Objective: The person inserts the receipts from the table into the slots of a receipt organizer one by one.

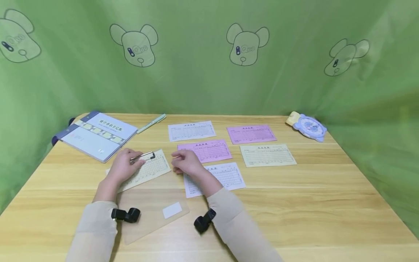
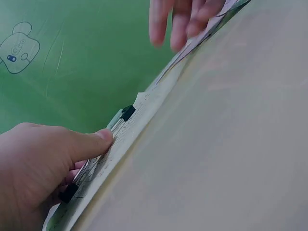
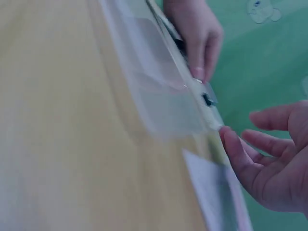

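In the head view my left hand (image 1: 123, 165) grips the metal clip (image 1: 142, 157) at the top of a see-through clipboard (image 1: 147, 203). The left wrist view shows its thumb on top of the wire clip, with the other fingers tucked behind. Beneath the clip lies a cream printed slip (image 1: 154, 166), angled across the board's upper part. My right hand (image 1: 188, 163) hovers just past that slip's right end, its fingers loosely bent and holding nothing. It overlaps a pink slip (image 1: 214, 150) and a white slip (image 1: 227, 178) in the head view.
Further slips lie at the back: a white one (image 1: 192, 131), a pink one (image 1: 251, 134) and a cream one (image 1: 268, 155). A blue-white account book (image 1: 98, 134) and a light green pen (image 1: 151, 123) lie back left. A blue clock (image 1: 310, 127) sits back right, before a green curtain (image 1: 209, 87).
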Available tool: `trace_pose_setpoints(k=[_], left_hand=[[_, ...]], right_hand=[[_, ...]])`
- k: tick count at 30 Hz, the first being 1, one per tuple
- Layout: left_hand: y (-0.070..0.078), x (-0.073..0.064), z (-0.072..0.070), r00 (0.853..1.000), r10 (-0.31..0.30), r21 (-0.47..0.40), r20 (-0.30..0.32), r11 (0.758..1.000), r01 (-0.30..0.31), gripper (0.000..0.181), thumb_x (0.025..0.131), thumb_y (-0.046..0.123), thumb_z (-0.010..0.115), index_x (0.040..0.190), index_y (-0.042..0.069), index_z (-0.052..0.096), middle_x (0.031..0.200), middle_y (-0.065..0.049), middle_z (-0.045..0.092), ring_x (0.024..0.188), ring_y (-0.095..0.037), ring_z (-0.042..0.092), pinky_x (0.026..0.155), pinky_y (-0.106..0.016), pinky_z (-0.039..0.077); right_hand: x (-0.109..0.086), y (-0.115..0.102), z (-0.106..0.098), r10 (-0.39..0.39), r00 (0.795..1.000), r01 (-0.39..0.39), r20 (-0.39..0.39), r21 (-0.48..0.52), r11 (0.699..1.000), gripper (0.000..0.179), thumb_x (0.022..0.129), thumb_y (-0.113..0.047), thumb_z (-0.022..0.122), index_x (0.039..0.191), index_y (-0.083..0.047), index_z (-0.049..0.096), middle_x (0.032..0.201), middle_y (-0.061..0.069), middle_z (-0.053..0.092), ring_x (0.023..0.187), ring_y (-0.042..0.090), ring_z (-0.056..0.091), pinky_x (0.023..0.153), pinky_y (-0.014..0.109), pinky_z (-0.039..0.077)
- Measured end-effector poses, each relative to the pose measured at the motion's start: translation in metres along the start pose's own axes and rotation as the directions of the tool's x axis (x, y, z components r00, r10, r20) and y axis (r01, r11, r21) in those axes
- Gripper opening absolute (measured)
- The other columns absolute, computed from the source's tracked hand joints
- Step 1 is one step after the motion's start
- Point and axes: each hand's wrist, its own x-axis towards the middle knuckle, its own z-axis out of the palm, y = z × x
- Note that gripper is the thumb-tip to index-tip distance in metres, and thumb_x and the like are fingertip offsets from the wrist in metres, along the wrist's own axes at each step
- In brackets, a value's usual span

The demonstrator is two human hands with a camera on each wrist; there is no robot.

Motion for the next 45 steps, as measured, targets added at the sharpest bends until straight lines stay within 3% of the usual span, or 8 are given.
trace_pose_setpoints(k=[7,12,19,27,33,35,42,45], left_hand=[[-0.004,-0.001,0.0,0.998,-0.061,-0.074,0.009,0.995,0.062,0.037,0.079,0.019,0.061,0.108,-0.004,0.057,0.097,-0.017,0.048,0.09,-0.032,0.044,0.078,-0.045,0.033],[-0.004,0.0,-0.002,0.997,-0.074,-0.104,0.013,0.992,0.075,0.038,0.078,0.017,0.062,0.108,-0.004,0.057,0.099,-0.018,0.05,0.093,-0.033,0.044,0.081,-0.046,0.032],[-0.007,0.0,-0.004,0.997,-0.08,-0.154,0.008,0.985,0.081,0.037,0.076,0.016,0.065,0.107,-0.002,0.058,0.1,-0.018,0.052,0.094,-0.033,0.046,0.083,-0.045,0.033],[-0.008,-0.001,-0.005,0.995,-0.096,-0.198,0.018,0.975,0.098,0.036,0.075,0.013,0.066,0.107,-0.002,0.058,0.101,-0.016,0.053,0.095,-0.031,0.046,0.084,-0.044,0.032],[-0.009,0.0,-0.007,0.992,-0.108,-0.213,0.061,0.97,0.118,0.036,0.075,0.012,0.065,0.108,0.0,0.058,0.105,-0.016,0.052,0.1,-0.032,0.044,0.088,-0.044,0.03],[-0.01,0.0,-0.008,0.991,-0.117,-0.209,0.07,0.969,0.129,0.036,0.076,0.014,0.065,0.109,0.001,0.058,0.107,-0.016,0.052,0.101,-0.032,0.044,0.089,-0.044,0.029],[-0.008,-0.001,-0.008,0.989,-0.141,-0.185,0.054,0.972,0.148,0.036,0.075,0.016,0.066,0.107,0.001,0.059,0.107,-0.016,0.053,0.102,-0.033,0.044,0.088,-0.044,0.03],[-0.007,-0.001,-0.009,0.988,-0.149,-0.182,0.046,0.971,0.155,0.035,0.075,0.016,0.067,0.106,0.001,0.06,0.106,-0.017,0.053,0.101,-0.033,0.044,0.088,-0.045,0.03]], right_hand=[[-0.029,-0.004,-0.052,-0.145,0.985,0.152,0.089,-0.072,0.986,0.035,0.08,-0.003,0.058,0.113,0.005,0.051,0.093,0.018,0.057,0.08,0.03,0.057,0.07,0.036,0.048],[-0.05,-0.001,-0.091,-0.181,0.979,0.19,0.098,-0.09,0.978,0.039,0.078,-0.001,0.058,0.115,0.007,0.049,0.101,0.023,0.054,0.087,0.031,0.055,0.075,0.039,0.045],[-0.066,0.015,-0.138,-0.203,0.977,0.213,0.065,-0.236,0.948,0.039,0.078,-0.004,0.06,0.114,0.006,0.051,0.102,0.019,0.056,0.086,0.023,0.053,0.074,0.028,0.045],[-0.072,0.039,-0.169,-0.15,0.987,0.158,0.048,-0.283,0.946,0.042,0.077,-0.006,0.062,0.115,0.007,0.05,0.092,0.015,0.055,0.077,0.021,0.049,0.058,0.026,0.043],[-0.069,0.055,-0.174,-0.164,0.985,0.171,0.047,-0.332,0.928,0.042,0.072,-0.003,0.066,0.111,0.005,0.053,0.085,0.013,0.05,0.069,0.019,0.041,0.053,0.021,0.035],[-0.069,0.058,-0.173,-0.192,0.98,0.198,0.055,-0.375,0.905,0.044,0.071,-0.004,0.067,0.112,0.004,0.054,0.085,0.013,0.048,0.068,0.02,0.039,0.055,0.023,0.034],[-0.068,0.061,-0.168,-0.256,0.961,0.267,0.107,-0.604,0.751,0.054,0.068,-0.012,0.071,0.118,-0.002,0.052,0.085,0.006,0.045,0.075,0.019,0.039,0.066,0.03,0.035],[-0.069,0.06,-0.166,-0.242,0.963,0.258,0.116,-0.644,0.72,0.058,0.068,-0.013,0.071,0.12,-0.001,0.049,0.086,0.006,0.044,0.073,0.018,0.038,0.064,0.03,0.035]])
